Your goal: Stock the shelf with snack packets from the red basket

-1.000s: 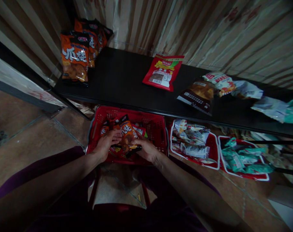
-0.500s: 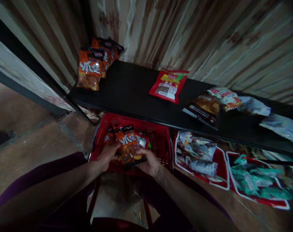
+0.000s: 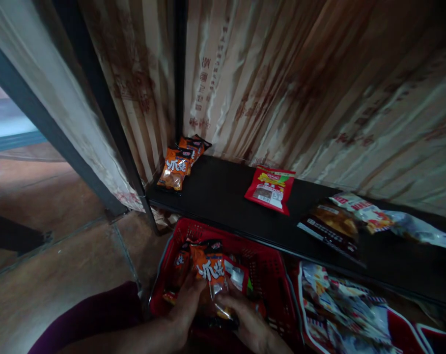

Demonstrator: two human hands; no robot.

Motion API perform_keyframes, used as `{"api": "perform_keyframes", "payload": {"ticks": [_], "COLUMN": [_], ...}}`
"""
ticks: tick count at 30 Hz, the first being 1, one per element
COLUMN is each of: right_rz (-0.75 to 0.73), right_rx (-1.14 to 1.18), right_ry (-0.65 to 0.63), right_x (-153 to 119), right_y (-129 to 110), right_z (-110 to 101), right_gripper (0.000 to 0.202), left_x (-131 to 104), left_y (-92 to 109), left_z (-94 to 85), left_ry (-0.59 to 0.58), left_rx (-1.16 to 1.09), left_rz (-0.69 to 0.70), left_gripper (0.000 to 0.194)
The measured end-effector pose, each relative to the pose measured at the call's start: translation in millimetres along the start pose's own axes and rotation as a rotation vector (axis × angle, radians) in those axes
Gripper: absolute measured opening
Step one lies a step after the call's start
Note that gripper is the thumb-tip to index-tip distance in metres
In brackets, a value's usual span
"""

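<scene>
Hands (image 3: 217, 305) gripping orange snack bag (image 3: 211, 268), red basket (image 3: 278, 285)

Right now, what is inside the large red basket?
In the large red basket, orange snack bags and a red packet show; whatever lies beneath them is covered.

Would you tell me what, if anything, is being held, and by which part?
The left hand and right hand hold an orange snack bag by its lower sides.

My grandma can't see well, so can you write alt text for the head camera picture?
Two hands, left and right, hold an orange snack bag over a red basket. Behind it, a black shelf carries more orange bags, a red bag and a brown bag, before a striped curtain.
</scene>
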State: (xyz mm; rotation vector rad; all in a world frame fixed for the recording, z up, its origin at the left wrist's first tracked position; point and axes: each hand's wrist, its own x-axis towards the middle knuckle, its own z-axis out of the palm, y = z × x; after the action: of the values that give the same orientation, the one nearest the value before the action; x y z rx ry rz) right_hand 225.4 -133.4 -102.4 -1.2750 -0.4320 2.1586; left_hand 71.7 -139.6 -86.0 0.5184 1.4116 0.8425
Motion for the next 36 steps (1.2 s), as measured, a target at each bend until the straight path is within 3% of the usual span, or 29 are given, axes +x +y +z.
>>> {"api": "perform_keyframes", "payload": {"ticks": [4,9,14,21,24,28,36], "right_rz": [-0.06,-0.249,-0.396,-0.621,-0.65,-0.691,-0.737], "right_rx": [-0.05,-0.124,-0.123,-0.149,-0.151,-0.16,-0.269], "right_ry": [0.052,-0.044,-0.107,-0.193,-0.216,-0.177,-0.072], "right_x": [-2.7,-7.2,2.0,48.7,72.1,102.3,133.8], "right_y": [0.5,-15.4,-50.0,-117.4,-133.3,-141.0,-148.4], "right_z": [7.2,38.0,87.2,158.9,185.0,208.0,219.9], "right_gripper": [0.065,0.072,0.064,0.058,0.057,0.055,0.048], "left_x": [4.9,1.4,3.1,38.1,53.5,74.0,96.2], "left_y": [0.9,14.9,68.2,151.5,169.2,174.4,176.0], "left_z": [-2.9,-13.1,-31.6,-62.3,-77.9,-88.7,-87.2], "left_ry": [-0.009,0.091,0.156,0.35,0.453,0.519,0.542], "left_rx": [0.129,0.313,0.388,0.489,0.532,0.568,0.559], "left_rz": [0.056,0.314,0.613,0.971,1.031,1.06,1.01], "left_gripper": [0.06,0.063,0.058,0.046,0.045,0.05,0.055]}}
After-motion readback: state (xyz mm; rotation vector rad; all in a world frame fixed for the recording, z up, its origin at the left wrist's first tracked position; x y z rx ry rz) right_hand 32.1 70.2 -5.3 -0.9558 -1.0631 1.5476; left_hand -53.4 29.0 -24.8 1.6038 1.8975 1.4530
